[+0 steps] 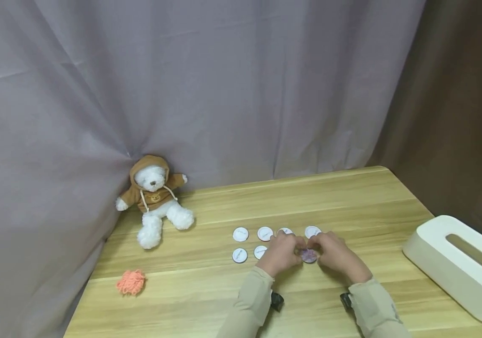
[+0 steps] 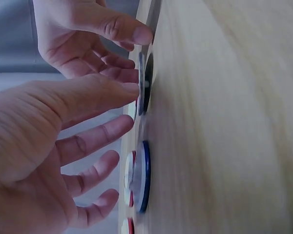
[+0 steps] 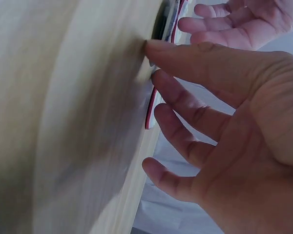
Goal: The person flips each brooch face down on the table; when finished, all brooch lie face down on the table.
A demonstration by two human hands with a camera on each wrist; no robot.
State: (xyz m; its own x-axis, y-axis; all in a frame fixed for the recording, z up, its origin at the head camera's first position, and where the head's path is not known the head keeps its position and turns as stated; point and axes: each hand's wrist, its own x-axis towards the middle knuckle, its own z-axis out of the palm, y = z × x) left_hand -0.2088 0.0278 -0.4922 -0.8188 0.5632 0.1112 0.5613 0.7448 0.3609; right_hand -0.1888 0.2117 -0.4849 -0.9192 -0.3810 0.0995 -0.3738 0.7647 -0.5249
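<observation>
A round pin-back badge [image 1: 308, 255] with a purple face lies between the two hands, just above or on the table. In the left wrist view, my left hand [image 2: 44, 126] pinches the badge's near edge with the thumb; its index fingertip is hidden, and the other fingers are loosely bent. My right hand [image 1: 334, 253] is at the badge's right side, thumb low by the tabletop and the other fingers relaxed. Whether it touches the badge is hidden. More badges, white backs up, lie beyond, such as one badge [image 1: 312, 232] behind the right hand and another [image 1: 260, 252] left of the left hand.
The wooden table [image 1: 190, 300] holds a white teddy bear [image 1: 154, 202] in a brown hoodie at back left, an orange yarn bundle [image 1: 131, 282] at front left and a white slotted box [image 1: 456, 272] at right. More badges [image 1: 241, 234] line up mid-table. A grey curtain [image 1: 224, 94] hangs behind.
</observation>
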